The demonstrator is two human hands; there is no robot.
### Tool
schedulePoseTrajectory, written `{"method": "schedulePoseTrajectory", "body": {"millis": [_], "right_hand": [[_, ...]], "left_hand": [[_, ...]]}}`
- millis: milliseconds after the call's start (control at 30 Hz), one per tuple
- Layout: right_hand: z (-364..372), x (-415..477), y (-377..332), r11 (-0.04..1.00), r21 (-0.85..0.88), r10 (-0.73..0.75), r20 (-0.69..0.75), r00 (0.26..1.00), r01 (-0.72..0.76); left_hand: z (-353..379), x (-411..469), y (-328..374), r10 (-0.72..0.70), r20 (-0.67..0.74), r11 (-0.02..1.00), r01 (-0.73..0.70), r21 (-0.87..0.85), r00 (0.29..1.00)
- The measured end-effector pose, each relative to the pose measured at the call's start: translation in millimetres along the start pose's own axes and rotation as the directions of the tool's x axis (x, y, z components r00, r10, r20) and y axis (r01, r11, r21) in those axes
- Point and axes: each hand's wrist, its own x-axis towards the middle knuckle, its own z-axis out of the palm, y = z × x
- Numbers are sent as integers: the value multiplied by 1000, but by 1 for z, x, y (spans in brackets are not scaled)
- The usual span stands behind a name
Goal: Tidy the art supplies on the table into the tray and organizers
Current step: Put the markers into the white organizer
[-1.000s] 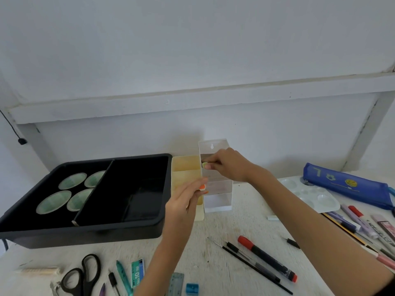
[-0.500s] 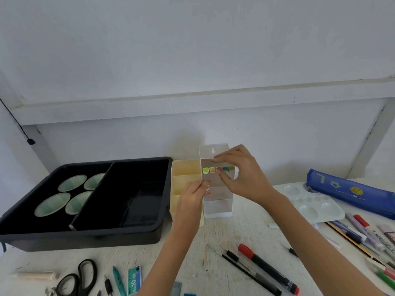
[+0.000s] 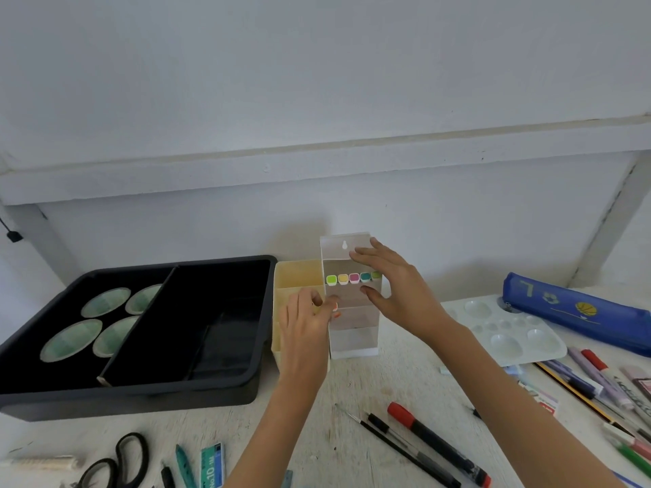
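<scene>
A white tiered organizer (image 3: pixel 353 344) stands against the wall beside a pale yellow organizer (image 3: pixel 295 275). A row of several colour-capped markers (image 3: pixel 348 278) sits in the white organizer's top tier. My right hand (image 3: pixel 394 289) is spread open at that tier, fingers near the back panel and thumb below the markers, holding nothing. My left hand (image 3: pixel 305 324) pinches a small orange-capped marker (image 3: pixel 335 309) at the white organizer's left edge, by its second tier. The black divided tray (image 3: pixel 148 394) lies at the left, with several green-white dishes (image 3: pixel 72 339) in its left section.
Scissors (image 3: pixel 119 461), a teal pen and a lead box lie at the front left. Black and red pens (image 3: pixel 435 445) lie at the front centre. A white palette (image 3: pixel 507 332), a blue pencil case (image 3: pixel 577 308) and several markers and pencils crowd the right side.
My right hand set the row of markers into the top tier, let go and opened. My left hand rose to the organizer's left edge, still holding the orange-capped marker.
</scene>
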Motion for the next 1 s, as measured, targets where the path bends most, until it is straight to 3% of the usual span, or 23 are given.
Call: {"method": "schedulePoseTrajectory", "body": {"millis": [200,333,500,600,667,733,1000], "right_hand": [[1,-1,-3,999,36,-1,-21,1000,2],[-1,-2,-8,1000,11,10,20,1000,-10],[-9,-8,-16,998,-66,2,115,993,6],[-5,-24,-42,998,-68,17,-10,1000,-18],[3,-42,-70,999,52,22,-143,989,-14],[17,-61,-96,990,143,20,-165,986,4],[89,-116,-145,944,327,-93,150,984,40]], "left_hand": [[3,0,0,-43,27,999,42,15,999],[-12,-4,0,27,58,997,-30,66,998],[-44,-43,-2,-87,49,991,91,-97,995],[-61,-72,-6,-212,88,953,226,-200,973],[-69,-91,-10,-290,66,926,298,-234,955],[-77,-109,-14,-371,49,897,371,-240,928],[-113,-177,-30,-579,45,795,576,-190,814]]}}
